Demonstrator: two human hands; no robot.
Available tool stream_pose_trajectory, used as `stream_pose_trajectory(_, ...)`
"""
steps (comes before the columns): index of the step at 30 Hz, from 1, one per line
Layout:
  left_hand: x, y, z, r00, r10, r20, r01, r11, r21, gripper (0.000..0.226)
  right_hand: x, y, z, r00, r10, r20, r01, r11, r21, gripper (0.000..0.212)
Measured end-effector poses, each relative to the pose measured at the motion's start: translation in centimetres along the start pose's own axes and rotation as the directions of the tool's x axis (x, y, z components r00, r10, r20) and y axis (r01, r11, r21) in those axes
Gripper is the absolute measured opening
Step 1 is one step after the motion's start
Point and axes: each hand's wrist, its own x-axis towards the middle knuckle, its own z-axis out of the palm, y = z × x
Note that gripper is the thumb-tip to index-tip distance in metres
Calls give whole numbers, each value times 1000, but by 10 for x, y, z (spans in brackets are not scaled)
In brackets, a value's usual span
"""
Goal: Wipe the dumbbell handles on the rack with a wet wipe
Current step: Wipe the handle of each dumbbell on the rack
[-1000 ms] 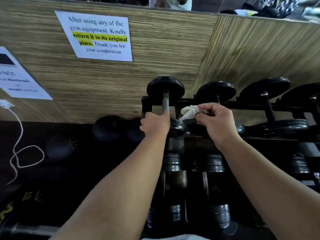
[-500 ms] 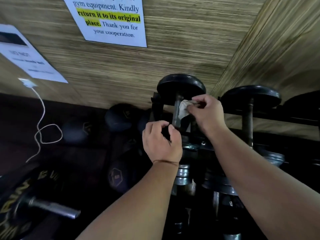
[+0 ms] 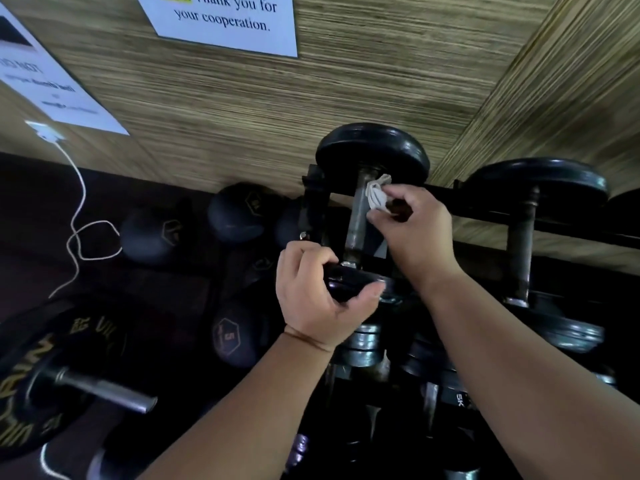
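Observation:
A black dumbbell with a steel handle (image 3: 356, 220) lies on the top row of the dark rack (image 3: 561, 233), at its left end. My right hand (image 3: 412, 230) pinches a crumpled white wet wipe (image 3: 377, 195) against the upper part of that handle, just under the far weight head (image 3: 372, 150). My left hand (image 3: 315, 299) grips the near weight head (image 3: 353, 280) of the same dumbbell from the left side. A second dumbbell (image 3: 523, 244) rests one place to the right.
Lower rack rows hold several chrome and black dumbbells (image 3: 363, 344). Dark kettlebells (image 3: 242, 211) sit on the floor left of the rack. A barbell with a plate (image 3: 52, 375) lies at lower left. A white charger cable (image 3: 79, 209) hangs down the wood-panel wall (image 3: 242, 109) under paper notices.
The view has closed in on the leftmost top dumbbell. My right hand has brought the wipe from the right onto its handle and up toward the far head. My left hand shifted its grip on the near head.

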Motion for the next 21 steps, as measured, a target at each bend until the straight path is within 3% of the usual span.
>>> stream_pose_trajectory(3, -1, -12, -5, 989, 136, 59, -135, 991, -12, 71, 1, -1, -1, 1000, -22, -13, 22, 998, 52, 24)
stream_pose_trajectory(6, 0, -16, -6, 979, 182, 94, -182, 983, -9, 70, 4, -2, -2, 998, -47, 44, 48, 999, -19, 26)
stream_pose_trajectory(11, 7, -37, -17, 934, 279, 223, -275, 960, -50, 74, 5, -3, -16, 957, -54, 284, 96, 986, -136, 34)
stream_pose_trajectory(13, 10, -43, -19, 927, 288, 242, -282, 958, -59, 74, 4, -3, -15, 960, -65, 273, 108, 983, -148, 33)
stream_pose_trajectory(18, 9, -44, -17, 932, 271, 240, -263, 963, -64, 74, 14, -12, -5, 994, -70, 88, 78, 992, -96, 29)
stream_pose_trajectory(21, 9, -45, -17, 934, 268, 235, -258, 963, -73, 74, 7, -7, -5, 987, -17, 162, 31, 996, -86, 24)
